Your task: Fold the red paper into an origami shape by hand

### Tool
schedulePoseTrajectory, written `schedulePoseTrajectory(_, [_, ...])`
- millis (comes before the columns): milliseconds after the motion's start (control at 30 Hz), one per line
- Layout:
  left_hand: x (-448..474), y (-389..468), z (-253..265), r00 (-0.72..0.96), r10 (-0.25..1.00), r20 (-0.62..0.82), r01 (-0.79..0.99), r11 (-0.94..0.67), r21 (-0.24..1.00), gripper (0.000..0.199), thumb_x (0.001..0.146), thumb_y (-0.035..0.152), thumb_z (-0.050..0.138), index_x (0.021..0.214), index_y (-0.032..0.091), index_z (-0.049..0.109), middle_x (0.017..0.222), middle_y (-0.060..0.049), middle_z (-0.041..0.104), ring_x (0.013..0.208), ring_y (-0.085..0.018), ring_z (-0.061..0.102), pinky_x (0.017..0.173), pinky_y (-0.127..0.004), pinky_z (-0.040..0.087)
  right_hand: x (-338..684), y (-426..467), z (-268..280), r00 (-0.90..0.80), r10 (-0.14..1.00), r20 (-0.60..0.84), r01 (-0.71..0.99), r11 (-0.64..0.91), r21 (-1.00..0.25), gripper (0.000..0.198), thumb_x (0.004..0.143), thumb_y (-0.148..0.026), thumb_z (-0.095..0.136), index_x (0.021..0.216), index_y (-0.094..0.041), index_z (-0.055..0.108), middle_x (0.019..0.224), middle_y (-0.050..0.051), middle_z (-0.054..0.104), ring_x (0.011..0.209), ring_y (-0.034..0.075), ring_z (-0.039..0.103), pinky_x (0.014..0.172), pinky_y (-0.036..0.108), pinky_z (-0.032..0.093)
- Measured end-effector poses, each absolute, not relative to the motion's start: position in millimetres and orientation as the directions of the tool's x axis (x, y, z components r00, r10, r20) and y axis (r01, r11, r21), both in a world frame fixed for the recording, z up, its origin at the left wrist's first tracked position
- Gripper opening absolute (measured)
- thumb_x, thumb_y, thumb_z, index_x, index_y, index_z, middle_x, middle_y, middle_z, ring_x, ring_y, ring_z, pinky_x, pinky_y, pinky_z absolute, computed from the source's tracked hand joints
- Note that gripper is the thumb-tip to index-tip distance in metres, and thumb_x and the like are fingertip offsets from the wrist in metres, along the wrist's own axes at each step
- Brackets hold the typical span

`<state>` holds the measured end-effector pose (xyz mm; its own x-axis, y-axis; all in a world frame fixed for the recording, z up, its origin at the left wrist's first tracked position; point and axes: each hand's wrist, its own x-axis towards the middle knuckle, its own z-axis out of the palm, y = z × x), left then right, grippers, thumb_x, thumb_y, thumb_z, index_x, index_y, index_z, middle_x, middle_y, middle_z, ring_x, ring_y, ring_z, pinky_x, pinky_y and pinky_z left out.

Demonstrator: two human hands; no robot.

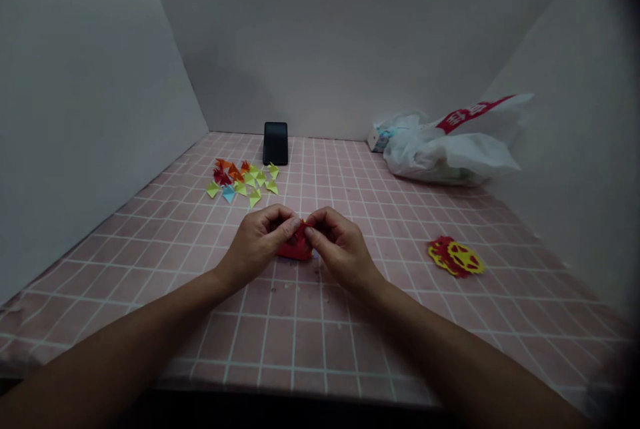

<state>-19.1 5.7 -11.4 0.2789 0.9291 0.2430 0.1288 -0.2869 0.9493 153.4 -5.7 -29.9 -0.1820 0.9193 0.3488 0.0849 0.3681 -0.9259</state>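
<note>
In the middle of the table, my left hand (pixel 260 235) and my right hand (pixel 343 242) meet, fingertips pinched close together. Between them is a small piece of red paper (pixel 301 234), which both hands grip; its exact shape is partly covered by the fingers. Just beneath lies a red stack of paper (pixel 296 253) with a little yellow showing at its edge. Where the held piece ends and the stack begins is hard to make out. Beyond my left hand sit several small folded paper pieces (pixel 240 179) in yellow, orange, red and blue.
A black phone (pixel 275 143) leans upright at the back. At the back right lies a white plastic bag (pixel 440 152) beside a small box (pixel 379 139). Red and yellow paper cutouts (pixel 457 257) are piled on the right. Pale walls surround the pink checked tablecloth (pixel 280 349).
</note>
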Motion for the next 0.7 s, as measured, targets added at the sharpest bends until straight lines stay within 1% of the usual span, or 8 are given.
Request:
schedulePoseTrajectory(100, [-19.5, 4.4, -10.9, 0.281, 0.926, 0.252, 0.127, -0.296, 0.947, 0.016, 0.088, 0.03, 0.065, 0.08, 0.016, 0.067, 0.074, 0.001, 0.065, 0.07, -0.012, 0.059, 0.067, -0.024, 0.047, 153.0, -6.6, -30.1, -0.173, 0.91, 0.377, 0.101, 0.398, -0.912, 0.003, 0.087, -0.021, 0.06, 0.085, -0.02, 0.058, 0.078, 0.0, 0.06, 0.07, 0.014, 0.057, 0.065, 0.029, 0.047])
schedulePoseTrajectory(267, [-19.6, 4.0, -10.8, 0.294, 0.917, 0.27, 0.112, -0.313, 0.943, 0.018, 0.09, 0.031, 0.064, 0.08, 0.017, 0.069, 0.075, 0.0, 0.067, 0.071, -0.013, 0.061, 0.07, -0.026, 0.049, 153.0, -6.4, -30.1, -0.159, 0.912, 0.379, 0.103, 0.397, -0.912, 0.003, 0.087, -0.021, 0.06, 0.085, -0.021, 0.058, 0.077, 0.0, 0.061, 0.069, 0.014, 0.058, 0.063, 0.028, 0.047])
schedulePoseTrajectory(400, [-19.2, 5.0, -12.7, 0.251, 0.923, 0.293, 0.148, -0.335, 0.93, 0.011, 0.085, 0.028, 0.069, 0.081, 0.018, 0.07, 0.077, -0.001, 0.07, 0.072, -0.014, 0.063, 0.07, -0.027, 0.05, 152.5, -5.5, -29.4, -0.166, 0.915, 0.366, 0.043, 0.378, -0.925, 0.004, 0.087, -0.023, 0.061, 0.086, -0.021, 0.059, 0.076, 0.0, 0.062, 0.067, 0.013, 0.059, 0.061, 0.027, 0.048])
schedulePoseTrajectory(500, [-18.9, 4.5, -13.9, 0.224, 0.919, 0.325, 0.189, -0.368, 0.91, 0.009, 0.083, 0.027, 0.07, 0.082, 0.018, 0.071, 0.079, -0.001, 0.07, 0.074, -0.015, 0.064, 0.071, -0.028, 0.051, 152.4, -5.9, -28.0, -0.177, 0.934, 0.31, -0.015, 0.313, -0.95, 0.009, 0.088, -0.028, 0.063, 0.084, -0.021, 0.059, 0.075, -0.001, 0.062, 0.065, 0.013, 0.06, 0.061, 0.027, 0.049])
schedulePoseTrajectory(600, [-18.8, 3.6, -14.7, 0.196, 0.916, 0.351, 0.214, -0.389, 0.896, 0.008, 0.083, 0.026, 0.07, 0.083, 0.018, 0.07, 0.081, -0.002, 0.071, 0.076, -0.016, 0.065, 0.073, -0.029, 0.052, 153.0, -7.0, -27.4, -0.181, 0.948, 0.263, -0.085, 0.252, -0.964, 0.016, 0.091, -0.034, 0.062, 0.084, -0.02, 0.059, 0.074, -0.001, 0.062, 0.065, 0.013, 0.06, 0.063, 0.028, 0.049])
schedulePoseTrajectory(700, [-18.9, 3.5, -15.4, 0.176, 0.917, 0.358, 0.23, -0.392, 0.891, 0.008, 0.084, 0.026, 0.07, 0.083, 0.018, 0.069, 0.082, -0.003, 0.07, 0.077, -0.016, 0.065, 0.073, -0.029, 0.052, 153.8, -7.3, -28.2, -0.189, 0.945, 0.267, -0.116, 0.249, -0.962, 0.018, 0.094, -0.035, 0.059, 0.084, -0.02, 0.06, 0.071, -0.001, 0.061, 0.066, 0.013, 0.059, 0.065, 0.029, 0.049])
